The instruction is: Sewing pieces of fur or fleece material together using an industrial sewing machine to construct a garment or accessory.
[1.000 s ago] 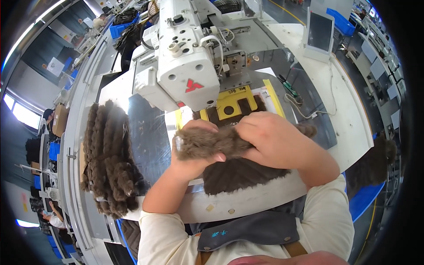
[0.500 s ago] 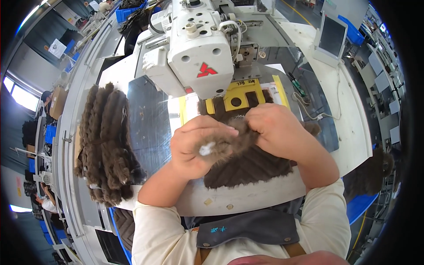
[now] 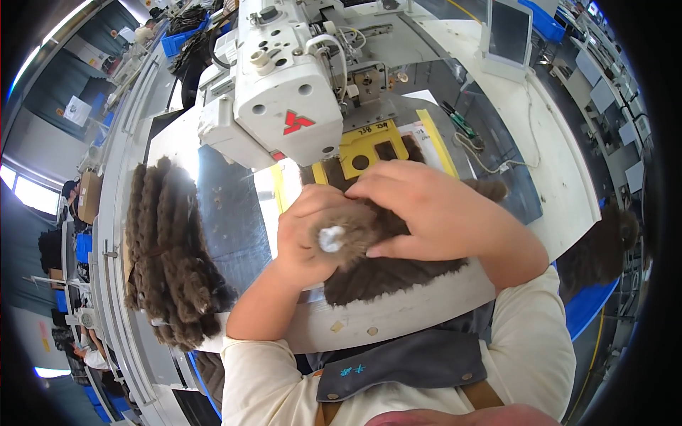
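My left hand (image 3: 297, 238) is closed around a rolled piece of brown fur (image 3: 352, 245), and white filling shows at the roll's end. From the other side my right hand (image 3: 440, 209) reaches across, its fingers over the left hand's knuckles and its thumb held apart, the tip against the fur. Under both hands lies a dark brown quilted fabric panel (image 3: 391, 280) with a ragged near edge. Just beyond, a yellow template (image 3: 355, 150) with cut-outs rests on brown fabric below the white sewing machine head (image 3: 288, 96).
On the left of the table lies a stack of brown fur strips (image 3: 167, 255). Green-handled snips (image 3: 465, 128) and a pale cord (image 3: 490, 167) lie at the right, near a small screen (image 3: 509, 32). More brown fur (image 3: 600, 248) sits over a blue bin beyond the right edge.
My right hand has shifted left over my left hand, and its thumb has come away from the fingers. The fur roll between the hands is bunched shorter. The whole view has turned slightly.
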